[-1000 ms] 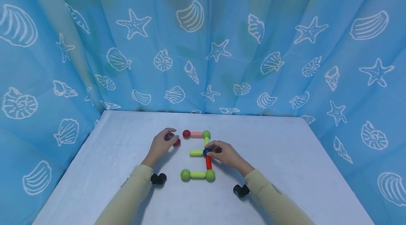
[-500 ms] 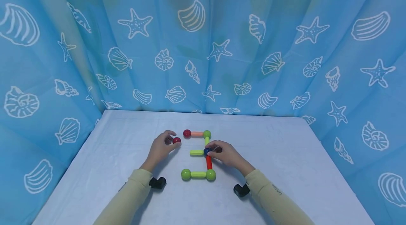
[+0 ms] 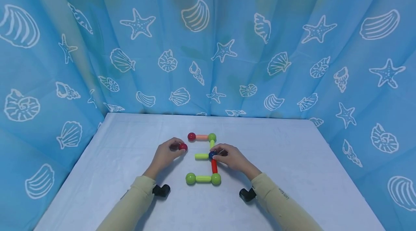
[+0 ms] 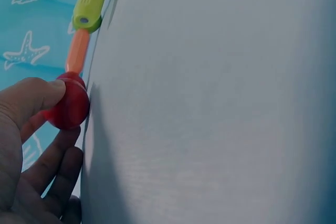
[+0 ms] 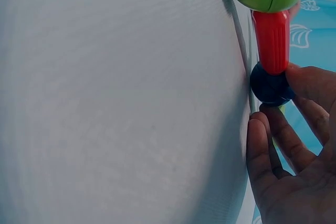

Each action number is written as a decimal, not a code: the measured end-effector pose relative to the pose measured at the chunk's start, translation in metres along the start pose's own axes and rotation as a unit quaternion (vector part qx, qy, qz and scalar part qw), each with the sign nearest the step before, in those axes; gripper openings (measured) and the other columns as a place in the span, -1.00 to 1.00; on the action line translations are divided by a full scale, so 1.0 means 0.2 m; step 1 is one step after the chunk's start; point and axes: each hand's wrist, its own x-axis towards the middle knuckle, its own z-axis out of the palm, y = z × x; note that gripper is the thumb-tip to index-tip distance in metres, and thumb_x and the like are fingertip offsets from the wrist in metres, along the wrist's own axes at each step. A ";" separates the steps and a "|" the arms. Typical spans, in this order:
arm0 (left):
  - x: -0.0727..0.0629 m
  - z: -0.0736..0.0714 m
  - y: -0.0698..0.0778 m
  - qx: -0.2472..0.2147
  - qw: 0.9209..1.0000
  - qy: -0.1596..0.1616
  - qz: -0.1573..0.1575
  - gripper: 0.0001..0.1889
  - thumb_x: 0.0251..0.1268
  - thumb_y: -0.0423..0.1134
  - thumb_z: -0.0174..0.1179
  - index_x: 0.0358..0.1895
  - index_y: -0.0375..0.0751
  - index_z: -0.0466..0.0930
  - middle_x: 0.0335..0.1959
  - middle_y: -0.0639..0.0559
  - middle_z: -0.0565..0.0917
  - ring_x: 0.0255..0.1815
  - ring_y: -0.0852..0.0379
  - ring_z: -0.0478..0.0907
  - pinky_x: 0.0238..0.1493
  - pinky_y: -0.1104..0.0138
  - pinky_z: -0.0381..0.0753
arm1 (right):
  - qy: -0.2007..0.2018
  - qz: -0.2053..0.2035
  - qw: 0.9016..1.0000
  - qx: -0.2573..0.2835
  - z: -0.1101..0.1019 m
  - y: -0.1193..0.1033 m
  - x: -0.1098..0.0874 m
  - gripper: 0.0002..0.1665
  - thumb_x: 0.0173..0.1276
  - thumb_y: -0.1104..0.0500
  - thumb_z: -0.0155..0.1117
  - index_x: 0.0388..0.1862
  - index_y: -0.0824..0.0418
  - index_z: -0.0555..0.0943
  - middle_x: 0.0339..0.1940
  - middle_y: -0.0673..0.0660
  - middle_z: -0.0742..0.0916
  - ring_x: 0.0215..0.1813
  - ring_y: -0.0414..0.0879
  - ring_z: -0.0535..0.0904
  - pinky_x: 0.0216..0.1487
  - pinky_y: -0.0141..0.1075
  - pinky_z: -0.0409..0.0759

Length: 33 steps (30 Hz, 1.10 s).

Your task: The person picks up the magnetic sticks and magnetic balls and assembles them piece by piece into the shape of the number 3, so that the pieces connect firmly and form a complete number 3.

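My left hand (image 3: 165,154) pinches a loose red ball (image 3: 183,147) between thumb and fingers, left of the free end of a light green rod (image 3: 201,156). A gap separates the ball from that rod. In the left wrist view the thumb lies on the red ball (image 4: 73,107), and the other fingers curve below it. My right hand (image 3: 233,157) pinches the dark blue ball (image 5: 270,85), where the light green rod and a red rod (image 3: 214,166) join. Together the balls and rods lie as a figure like a 3.
At the top of the figure, a second red ball (image 3: 191,137), an orange rod (image 3: 202,137) and a green ball (image 3: 212,137) join. Two green balls, one at the left end (image 3: 190,178), form the bottom with a rod (image 3: 203,179). A blue shell-patterned curtain (image 3: 208,61) stands behind the white table (image 3: 276,144).
My left hand has shifted slightly nearer, its fingers closing in around the red ball, which has moved a little right. The right hand and the joined pieces stay in place.
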 end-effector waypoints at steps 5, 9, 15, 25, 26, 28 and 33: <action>-0.03 0.00 0.00 -0.012 1.000 -0.016 0.008 -0.72 0.23 -0.23 0.45 0.00 0.03 0.69 -0.11 0.12 0.70 0.02 0.06 0.59 0.16 0.07 0.56 | 0.001 0.006 1.000 -0.004 0.01 0.00 0.00 -0.71 0.43 0.10 0.37 0.11 -0.08 0.67 -0.04 -0.03 0.70 -0.01 -0.06 0.58 0.10 -0.11 0.61; -0.06 0.01 0.01 -0.015 0.999 -0.032 0.014 -0.69 0.23 -0.22 0.46 0.03 0.05 0.71 -0.09 0.14 0.71 0.04 0.07 0.58 0.17 0.05 0.56 | 0.004 0.007 1.000 -0.002 0.01 0.00 0.00 -0.71 0.43 0.10 0.38 0.10 -0.08 0.67 -0.04 -0.03 0.70 -0.02 -0.06 0.58 0.10 -0.10 0.61; -0.08 0.01 0.01 -0.015 0.998 -0.055 0.022 -0.68 0.22 -0.20 0.47 0.04 0.09 0.73 -0.13 0.21 0.71 0.05 0.09 0.58 0.18 0.01 0.53 | 0.004 0.003 1.000 -0.002 0.01 -0.01 0.00 -0.71 0.43 0.10 0.37 0.10 -0.08 0.67 -0.04 -0.03 0.70 -0.02 -0.07 0.58 0.10 -0.10 0.61; -0.08 0.04 0.02 -0.006 0.996 -0.072 0.055 -0.67 0.21 -0.23 0.47 0.05 0.04 0.73 -0.14 0.21 0.74 0.08 0.06 0.63 0.53 -0.22 -0.11 | 0.006 0.002 1.000 -0.001 0.01 -0.01 -0.01 -0.72 0.44 0.10 0.37 0.10 -0.08 0.68 -0.05 -0.04 0.70 -0.02 -0.07 0.58 0.10 -0.11 0.61; -0.09 0.04 0.02 -0.006 0.996 -0.071 0.054 -0.67 0.21 -0.23 0.47 0.05 0.04 0.72 -0.14 0.21 0.74 0.08 0.05 0.63 0.53 -0.22 -0.12 | 0.007 0.002 1.000 -0.001 0.01 -0.01 0.00 -0.72 0.44 0.10 0.37 0.10 -0.08 0.68 -0.05 -0.04 0.70 -0.02 -0.07 0.58 0.11 -0.11 0.61; -0.09 0.04 0.02 -0.007 0.996 -0.070 0.050 -0.67 0.21 -0.23 0.46 0.05 0.03 0.72 -0.13 0.20 0.74 0.10 0.04 0.63 0.53 -0.22 -0.13 | 0.007 0.002 1.000 -0.001 0.01 0.00 0.00 -0.71 0.44 0.09 0.37 0.11 -0.08 0.68 -0.05 -0.04 0.70 -0.02 -0.08 0.58 0.11 -0.10 0.61; -0.10 0.04 0.03 -0.011 0.997 -0.071 0.041 -0.67 0.23 -0.21 0.46 0.07 0.03 0.72 -0.09 0.17 0.75 0.16 0.01 0.61 0.53 -0.22 -0.12 | 0.008 0.007 1.000 0.001 0.01 0.01 0.00 -0.70 0.43 0.07 0.38 0.11 -0.10 0.68 -0.05 -0.05 0.70 -0.01 -0.08 0.58 0.13 -0.09 0.60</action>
